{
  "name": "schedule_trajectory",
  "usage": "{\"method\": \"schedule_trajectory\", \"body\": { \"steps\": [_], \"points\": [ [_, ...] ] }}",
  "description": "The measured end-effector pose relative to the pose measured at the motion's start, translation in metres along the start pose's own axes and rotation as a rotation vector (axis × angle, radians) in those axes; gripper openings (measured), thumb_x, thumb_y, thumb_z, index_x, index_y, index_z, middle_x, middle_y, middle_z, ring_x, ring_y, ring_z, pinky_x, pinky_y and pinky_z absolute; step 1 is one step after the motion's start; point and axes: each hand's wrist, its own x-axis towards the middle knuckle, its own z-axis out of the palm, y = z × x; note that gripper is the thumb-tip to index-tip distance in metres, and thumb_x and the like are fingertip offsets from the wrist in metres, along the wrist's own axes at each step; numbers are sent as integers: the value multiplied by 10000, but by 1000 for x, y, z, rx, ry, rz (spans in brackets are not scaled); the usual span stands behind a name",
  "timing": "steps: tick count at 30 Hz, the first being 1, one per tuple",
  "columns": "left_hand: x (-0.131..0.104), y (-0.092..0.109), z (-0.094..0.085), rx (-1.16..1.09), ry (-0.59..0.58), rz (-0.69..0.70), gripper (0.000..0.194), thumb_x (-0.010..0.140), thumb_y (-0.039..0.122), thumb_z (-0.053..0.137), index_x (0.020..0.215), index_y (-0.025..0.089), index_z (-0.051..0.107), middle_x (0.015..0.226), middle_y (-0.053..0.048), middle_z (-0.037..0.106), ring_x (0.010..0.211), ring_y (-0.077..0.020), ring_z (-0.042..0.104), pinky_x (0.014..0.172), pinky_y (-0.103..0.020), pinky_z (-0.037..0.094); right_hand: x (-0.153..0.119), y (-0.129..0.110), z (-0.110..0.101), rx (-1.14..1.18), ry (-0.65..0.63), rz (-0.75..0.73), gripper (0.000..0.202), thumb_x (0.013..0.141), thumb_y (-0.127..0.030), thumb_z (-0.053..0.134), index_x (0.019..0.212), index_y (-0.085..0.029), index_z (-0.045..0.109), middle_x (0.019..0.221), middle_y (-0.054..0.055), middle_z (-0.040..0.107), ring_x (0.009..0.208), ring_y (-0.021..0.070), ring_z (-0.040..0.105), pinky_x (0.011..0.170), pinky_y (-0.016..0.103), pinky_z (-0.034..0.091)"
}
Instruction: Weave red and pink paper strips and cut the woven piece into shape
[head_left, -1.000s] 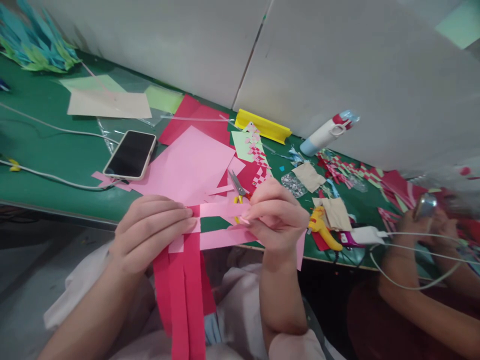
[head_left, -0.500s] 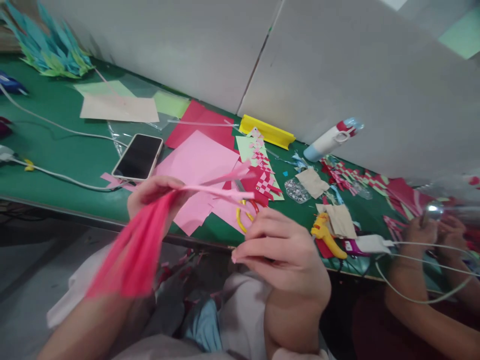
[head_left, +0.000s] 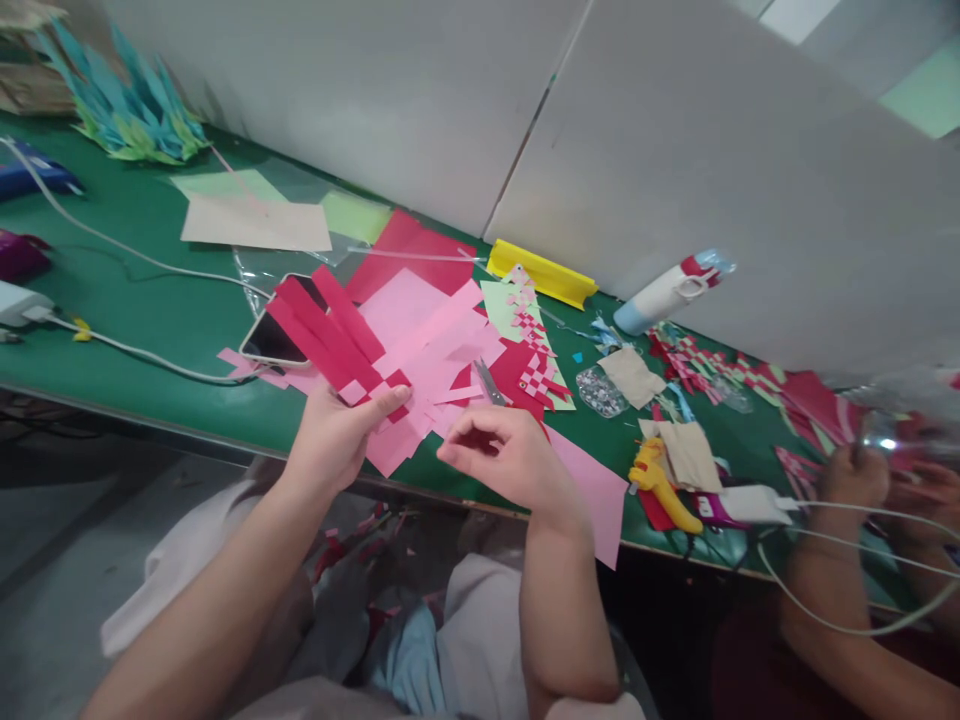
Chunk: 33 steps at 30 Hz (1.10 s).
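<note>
Pinching the woven paper (head_left: 375, 390) between thumb and fingers, the left hand (head_left: 335, 430) has a nearly closed grip at one end of its checked part. The right hand (head_left: 510, 455) hovers just beside it, fingers loosely curled and thumb close to their tips; whether something tiny sits between them, I cannot tell. If the left thumb eased off, the small checks could slip apart, since that pinch is the only hold in sight; any glue is too small to see.

Red strips (head_left: 300, 320) fan out beyond the left hand, over the phone (head_left: 271, 338), and could snag on it or crease if dragged. Pink strips (head_left: 442, 325) reach out ahead, between the hands, above pink sheets of nearly the same colour, so a wrong piece might easily be grabbed.

Just past the right hand lie the scissors (head_left: 489, 385), blades bare; a careless reach could nick a finger. Beside the right wrist, a pink sheet (head_left: 594, 500) overhangs the table edge, where a forearm could knock it down. Farther right rests the yellow glue gun (head_left: 660, 485), a burn risk if hot, which cannot be seen.
</note>
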Motion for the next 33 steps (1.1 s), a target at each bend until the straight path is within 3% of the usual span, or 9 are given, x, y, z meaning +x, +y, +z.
{"method": "schedule_trajectory", "body": {
  "steps": [5,10,15,19,21,24,28,33],
  "points": [
    [1,-5,-4,75,-21,-34,251,588,226,847,767,154,687,717,-1,696,652,-130,634,639,-243,521,20,26,21,348,48,183,301,764,-438,709,919,-181,681,846,24,671,703,115,569,641,232,448],
    [3,-11,-8,186,-83,-51,219,612,251,838,749,149,701,686,-11,702,593,-115,613,563,-218,498,34,33,42,692,215,260,325,690,-472,749,734,-165,650,581,-45,525,500,67,415,480,207,317],
    [5,-12,-7,252,-141,-69,278,633,274,823,861,155,717,823,-49,742,727,-176,680,664,-271,559,39,32,47,745,341,301,288,641,-388,786,609,-151,625,491,-64,447,457,54,345,451,219,258],
    [8,-11,-5,141,-139,-112,324,697,364,764,937,154,707,890,-72,742,825,-214,698,729,-308,576,40,33,45,774,394,308,296,605,-355,794,557,-159,578,474,-71,432,438,46,321,436,218,262],
    [10,-11,-7,84,-95,-149,312,728,399,725,912,149,705,859,-75,738,810,-218,700,704,-311,579,40,34,45,778,412,317,287,592,-347,795,563,-159,580,473,-71,437,433,45,329,429,215,274],
    [14,-13,-12,86,-107,-159,226,681,314,766,825,149,711,821,-69,739,759,-187,693,672,-267,563,42,37,47,785,446,349,275,589,-351,792,584,-155,599,458,-63,458,422,53,366,416,212,285],
    [19,-16,-19,125,-194,-138,221,611,194,799,818,162,725,765,-45,737,665,-141,668,612,-218,528,44,44,49,856,493,362,309,664,-440,741,633,-151,638,451,-43,490,418,69,406,417,210,313],
    [22,-12,-19,132,-208,-162,204,613,199,795,801,155,731,748,-49,735,646,-140,662,600,-218,521,46,49,37,1052,461,340,471,724,-617,622,785,-156,700,695,50,674,530,106,516,451,214,386]
  ]
}}
